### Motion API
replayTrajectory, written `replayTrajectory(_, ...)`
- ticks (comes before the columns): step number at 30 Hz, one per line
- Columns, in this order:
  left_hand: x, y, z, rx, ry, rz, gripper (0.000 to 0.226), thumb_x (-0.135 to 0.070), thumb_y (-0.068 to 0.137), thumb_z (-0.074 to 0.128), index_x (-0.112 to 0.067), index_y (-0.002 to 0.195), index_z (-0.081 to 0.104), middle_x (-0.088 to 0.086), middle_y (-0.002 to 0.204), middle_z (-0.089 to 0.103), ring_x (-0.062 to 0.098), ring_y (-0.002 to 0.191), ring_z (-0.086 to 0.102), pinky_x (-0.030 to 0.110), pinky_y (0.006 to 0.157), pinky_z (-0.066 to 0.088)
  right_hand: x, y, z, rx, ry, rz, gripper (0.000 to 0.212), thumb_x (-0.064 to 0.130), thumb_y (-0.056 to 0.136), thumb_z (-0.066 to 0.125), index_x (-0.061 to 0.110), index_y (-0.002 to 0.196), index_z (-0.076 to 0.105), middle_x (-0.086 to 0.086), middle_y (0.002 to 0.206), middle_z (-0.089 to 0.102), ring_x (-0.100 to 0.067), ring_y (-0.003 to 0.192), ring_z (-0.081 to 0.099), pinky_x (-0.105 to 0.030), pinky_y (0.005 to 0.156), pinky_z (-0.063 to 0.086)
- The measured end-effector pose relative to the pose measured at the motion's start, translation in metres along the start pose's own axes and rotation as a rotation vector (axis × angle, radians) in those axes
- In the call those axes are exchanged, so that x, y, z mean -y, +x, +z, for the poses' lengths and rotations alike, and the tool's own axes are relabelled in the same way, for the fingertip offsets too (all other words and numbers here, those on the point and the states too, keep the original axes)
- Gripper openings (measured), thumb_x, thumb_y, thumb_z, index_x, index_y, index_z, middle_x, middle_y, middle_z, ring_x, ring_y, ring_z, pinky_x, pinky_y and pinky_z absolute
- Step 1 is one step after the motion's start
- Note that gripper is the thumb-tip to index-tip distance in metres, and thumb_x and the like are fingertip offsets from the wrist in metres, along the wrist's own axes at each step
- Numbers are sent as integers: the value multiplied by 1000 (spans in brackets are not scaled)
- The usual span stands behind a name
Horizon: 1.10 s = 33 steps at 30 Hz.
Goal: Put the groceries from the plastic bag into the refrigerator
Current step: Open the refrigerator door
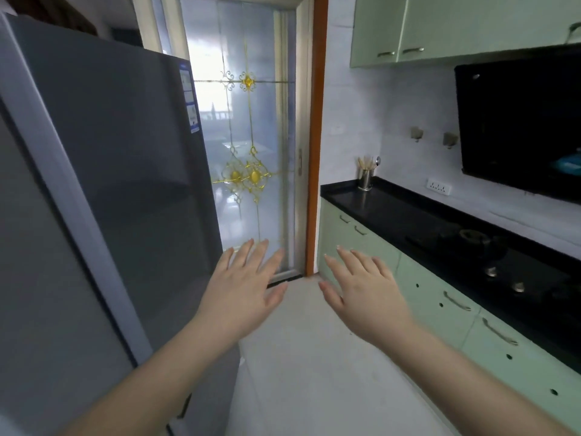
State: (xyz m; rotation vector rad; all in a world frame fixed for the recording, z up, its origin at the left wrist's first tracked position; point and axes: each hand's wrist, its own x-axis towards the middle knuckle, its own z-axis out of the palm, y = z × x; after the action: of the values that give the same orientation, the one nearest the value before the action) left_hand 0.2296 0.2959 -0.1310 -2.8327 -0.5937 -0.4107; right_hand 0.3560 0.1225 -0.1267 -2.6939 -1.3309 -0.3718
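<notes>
Both hands are out in front, palms down, fingers spread, nothing in either grip. The left hand (243,286) hangs just beside the lower right edge of the refrigerator (119,171), not clearly touching it. The right hand (366,291) is a bit apart from it, over the pale floor (314,357).

The refrigerator is the big grey thing filling the left side, doors shut, with some stickers (189,99) near its top right corner. No plastic bag or groceries anywhere in view, so can't say where those are.

Straight ahead there's a frosted glass door (248,136) with gold ornaments, framed by an orange-brown jamb (316,136). On the right runs a black desk (393,212) over mint green drawers (440,297), with a gas hob (490,259) set into it. At the far end of the desk stands a metal cup (365,178) holding chopsticks and what looks like a spoon. Above that are green wall cabinets (440,23), a black range hood (518,121), two wall hooks (416,133) and a socket (438,186).
</notes>
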Motion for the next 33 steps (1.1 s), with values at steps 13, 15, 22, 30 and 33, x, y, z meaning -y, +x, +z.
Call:
replayTrajectory(13, 4, 46, 23, 42, 149, -427, 62, -56, 90, 32, -22, 138, 53, 11, 139, 57, 32, 130, 51, 50, 106, 39, -15, 139, 45, -13, 187, -472, 59, 54, 96, 23, 25, 145, 40, -4, 151, 41, -28, 140, 35, -46, 114, 22)
replayTrajectory(15, 6, 41, 24, 65, 153, -491, 62, -56, 90, 31, -23, 139, 51, 11, 140, 55, 32, 131, 49, 51, 107, 37, -9, 150, 51, -13, 168, -534, 59, 54, 98, 21, 26, 150, 29, -2, 157, 30, -26, 144, 25, -44, 117, 13)
replayTrajectory(22, 22, -1, 26, 153, 265, -690, 62, -55, 91, 30, -22, 138, 53, 12, 136, 58, 34, 127, 53, 52, 103, 42, 45, 170, 63, -17, 260, -724, 65, 56, 93, 18, 24, 145, 39, -4, 150, 42, -27, 138, 37, -46, 113, 25)
replayTrajectory(30, 62, -67, 13, 198, 320, -947, 63, -55, 93, 27, -20, 140, 52, 13, 140, 55, 35, 130, 51, 54, 103, 41, 142, 183, 57, -38, 414, -983, 56, 51, 99, 29, 26, 149, 30, 0, 156, 31, -23, 144, 26, -43, 117, 17)
replayTrajectory(33, 81, -83, 10, 207, 312, -1013, 70, -60, 92, 13, -26, 149, 35, 9, 153, 39, 33, 142, 34, 52, 114, 28, 177, 186, 47, -27, 432, -1056, 57, 51, 99, 27, 27, 151, 24, 1, 159, 24, -21, 147, 19, -43, 120, 13)
